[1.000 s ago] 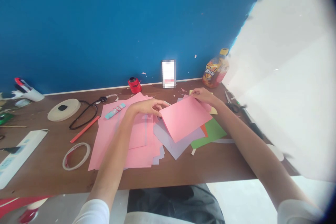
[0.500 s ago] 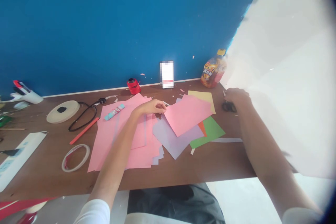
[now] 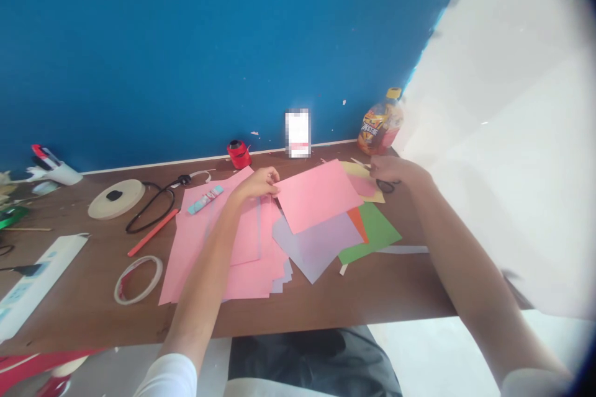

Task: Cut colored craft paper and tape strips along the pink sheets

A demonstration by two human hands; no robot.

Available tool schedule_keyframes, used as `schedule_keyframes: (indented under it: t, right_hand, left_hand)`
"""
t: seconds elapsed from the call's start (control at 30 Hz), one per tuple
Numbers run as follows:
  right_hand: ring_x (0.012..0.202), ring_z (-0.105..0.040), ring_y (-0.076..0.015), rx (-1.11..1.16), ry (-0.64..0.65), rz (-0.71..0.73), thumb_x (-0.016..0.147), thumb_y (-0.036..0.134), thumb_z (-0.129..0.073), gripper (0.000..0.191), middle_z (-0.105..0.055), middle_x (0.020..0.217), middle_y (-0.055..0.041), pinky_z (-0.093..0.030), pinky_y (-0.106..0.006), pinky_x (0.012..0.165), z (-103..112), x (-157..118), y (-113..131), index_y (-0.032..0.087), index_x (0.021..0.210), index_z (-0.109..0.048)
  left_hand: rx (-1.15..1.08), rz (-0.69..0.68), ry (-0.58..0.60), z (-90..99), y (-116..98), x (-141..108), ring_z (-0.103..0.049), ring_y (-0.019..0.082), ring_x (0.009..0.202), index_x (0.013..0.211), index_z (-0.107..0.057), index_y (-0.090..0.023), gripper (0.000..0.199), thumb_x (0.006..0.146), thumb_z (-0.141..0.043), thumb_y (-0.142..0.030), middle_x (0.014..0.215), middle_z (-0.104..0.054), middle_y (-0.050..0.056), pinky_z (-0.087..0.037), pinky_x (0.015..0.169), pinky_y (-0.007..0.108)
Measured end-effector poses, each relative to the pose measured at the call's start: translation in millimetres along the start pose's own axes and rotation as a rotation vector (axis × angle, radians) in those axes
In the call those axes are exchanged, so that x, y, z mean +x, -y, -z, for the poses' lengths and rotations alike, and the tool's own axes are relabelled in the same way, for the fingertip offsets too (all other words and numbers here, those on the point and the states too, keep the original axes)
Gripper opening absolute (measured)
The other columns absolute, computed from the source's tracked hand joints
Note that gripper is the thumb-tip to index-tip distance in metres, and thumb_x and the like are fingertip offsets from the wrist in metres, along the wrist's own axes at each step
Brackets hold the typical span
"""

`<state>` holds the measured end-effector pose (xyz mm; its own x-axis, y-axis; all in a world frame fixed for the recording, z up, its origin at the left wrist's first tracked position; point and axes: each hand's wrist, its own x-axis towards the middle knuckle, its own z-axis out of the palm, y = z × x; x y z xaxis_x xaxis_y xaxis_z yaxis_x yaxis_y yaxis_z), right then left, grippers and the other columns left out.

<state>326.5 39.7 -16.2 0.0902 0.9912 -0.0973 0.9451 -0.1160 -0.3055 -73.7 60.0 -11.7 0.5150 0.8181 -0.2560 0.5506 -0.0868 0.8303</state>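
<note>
Pink card sheet (image 3: 316,195) lies over lilac sheet (image 3: 311,248) on surface (image 3: 316,304): light, floppy, best taken by edges. L hand (image 3: 251,187) fingers (image 3: 270,178) curled at its L corner, grip unclear; R hand (image 3: 395,169) fingers (image 3: 376,165) over yellow sheet (image 3: 372,194), near scissors (image 3: 385,186), hold unclear.

The flat rectangular pink paper sheet (image 3: 316,195) between my hands is one plain colour, and so is the pink paper pile (image 3: 209,260) to its left. Under the sheet lie a plain lilac paper sheet (image 3: 316,248), a bright green paper sheet (image 3: 378,232), a small orange paper piece (image 3: 358,223) and a pale yellow paper sheet (image 3: 372,192). A turquoise stick with a pink-and-white pattern (image 3: 205,199) lies on the pile. Beyond, a glossy red spool (image 3: 239,154) stands on the dark brown wooden desk (image 3: 326,304), against a deep blue wall (image 3: 186,43) flecked with pale and orange specks.
</note>
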Motion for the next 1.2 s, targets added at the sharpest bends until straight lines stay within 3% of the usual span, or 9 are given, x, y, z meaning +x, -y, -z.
schedule_keyframes:
  t: [0.1,0.3,0.37,0.5,0.63,0.73,0.9,1.0,1.2]
  right_hand:
    - [0.07,-0.061,-0.0232,-0.008,0.088,0.084,0.082,0.029,-0.06,0.017,-0.069,0.086,-0.009,-0.041,-0.033,0.063,-0.1,-7.9,27.5,0.022,0.098,-0.057]
    - [0.076,-0.064,-0.0246,0.231,-0.05,0.13,0.091,0.034,-0.051,0.025,-0.07,0.082,-0.0066,-0.043,-0.033,0.07,-29.6,-10.7,59.0,0.024,0.113,-0.056]
    - [0.08,-0.066,-0.0247,0.383,-0.107,0.099,0.086,0.032,-0.058,0.026,-0.07,0.084,-0.0066,-0.045,-0.034,0.073,-44.7,-11.2,59.3,0.024,0.111,-0.058]
    - [0.07,-0.065,-0.0215,0.855,-0.08,-0.059,0.073,0.037,-0.074,0.075,-0.068,0.086,-0.004,-0.051,-0.034,0.066,-68.1,-18.7,57.4,0.023,0.138,-0.039]
    - [0.08,-0.064,-0.0215,1.108,-0.104,-0.006,0.06,0.037,-0.082,0.061,-0.066,0.091,-0.0039,-0.054,-0.037,0.075,-78.0,-25.8,61.1,0.024,0.112,-0.054]
    - [0.081,-0.063,-0.0207,1.126,-0.109,0.022,0.064,0.044,-0.078,0.039,-0.063,0.084,-0.0034,-0.053,-0.038,0.079,-82.4,-30.2,64.3,0.023,0.086,-0.053]
    - [0.089,-0.062,-0.0198,1.057,-0.286,-0.029,0.081,0.058,-0.06,0.038,-0.061,0.091,-0.0035,-0.051,-0.033,0.076,-87.4,-40.6,61.9,0.026,0.085,-0.04]
    - [0.082,-0.064,-0.0192,1.12,-0.272,-0.048,0.085,0.067,-0.051,0.042,-0.063,0.091,-0.0033,-0.048,-0.03,0.064,-85.5,-46.5,59.0,0.027,0.09,-0.044]
    - [0.065,-0.057,-0.015,1.253,-0.248,-0.043,0.083,0.071,-0.055,0.045,-0.059,0.075,0.0015,-0.034,-0.024,0.049,-80.4,-53.4,64.0,0.027,0.086,-0.044]
  left_hand:
    - [-0.069,0.078,-0.003,2.0,-2.5,-3.1,-0.065,0.016,0.063,0.111,-0.05,-0.018,0.043,0.071,-0.066,-0.017,0.076,-0.068,0.003,-0.046,0.057,0.027]
    - [0.103,0.231,0.402,1.8,-22.5,-16.4,-0.068,0.019,0.065,0.1,-0.059,-0.018,0.03,0.082,-0.061,-0.042,0.078,-0.073,0.006,-0.048,0.061,0.029]
    - [0.273,0.212,0.307,2.3,-28.8,-18.8,-0.067,0.019,0.066,0.087,-0.06,-0.018,0.03,0.083,-0.059,-0.048,0.074,-0.072,0.006,-0.047,0.064,0.03]
    - [0.657,-0.034,-0.1,-24.5,-38.3,-13.3,-0.065,0.027,0.093,0.093,-0.063,-0.019,0.032,0.089,-0.052,-0.048,0.094,-0.071,0.011,-0.046,0.08,0.037]
    - [0.704,-0.536,0.102,-86.5,-36.8,0.2,-0.047,0.03,0.134,0.132,-0.056,-0.021,0.055,0.086,-0.061,-0.051,0.144,-0.053,0.013,-0.035,0.109,0.042]
    - [0.803,-0.686,0.071,-123.8,-30.0,6.0,-0.042,0.033,0.137,0.134,-0.055,-0.02,0.069,0.082,-0.063,-0.064,0.147,-0.049,0.015,-0.031,0.114,0.046]
    - [1.003,-0.713,-0.11,-145.9,-23.7,6.9,-0.061,0.03,0.108,0.109,-0.066,-0.012,0.035,0.099,-0.045,-0.039,0.113,-0.066,0.018,-0.047,0.084,0.041]
    - [1.068,-0.712,-0.163,-148.9,-21.1,6.8,-0.064,0.023,0.086,0.094,-0.066,-0.014,0.029,0.099,-0.037,-0.016,0.091,-0.068,0.013,-0.041,0.063,0.033]
    - [0.73,-0.444,-0.466,-148.0,-14.7,7.3,-0.058,0.018,0.068,0.088,-0.059,-0.02,0.03,0.103,-0.035,-0.03,0.077,-0.065,0.004,-0.026,0.056,0.03]
